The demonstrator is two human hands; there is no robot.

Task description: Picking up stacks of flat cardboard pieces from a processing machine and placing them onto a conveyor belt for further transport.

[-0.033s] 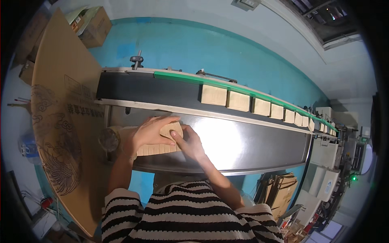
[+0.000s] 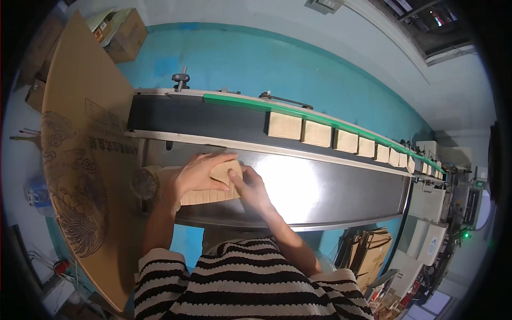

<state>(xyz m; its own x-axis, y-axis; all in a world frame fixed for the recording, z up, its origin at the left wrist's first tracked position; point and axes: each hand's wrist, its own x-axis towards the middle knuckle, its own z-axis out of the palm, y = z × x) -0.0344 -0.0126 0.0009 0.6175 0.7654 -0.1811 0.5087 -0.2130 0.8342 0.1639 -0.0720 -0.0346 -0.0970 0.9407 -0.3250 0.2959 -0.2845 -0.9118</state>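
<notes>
A tan pack (image 2: 221,173) with a flat front face is held between my two hands over the metal table. My left hand (image 2: 196,173) reaches over its top and left side, fingers curved around it. From the right, my right hand (image 2: 252,191) grips the pack's edge, the thumb pressed on its face. Just below the hands, a row of similar tan packs (image 2: 205,197) stands side by side on the table, partly hidden under my left hand and wrist. Left of that row sits a round, clear-brown object like a tape roll (image 2: 144,183).
Beyond the metal table (image 2: 346,192) runs a dark conveyor belt (image 2: 197,114) with a green guide rail (image 2: 240,104). Several tan packs (image 2: 285,126) stand along it toward the right. A tall cardboard sheet (image 2: 80,160) borders the left side. Flattened cartons (image 2: 370,253) lean below the table.
The packs on the conveyor have shifted slightly to the right. My right thumb has slid a little right on the held pack's face; my left hand has hardly moved.
</notes>
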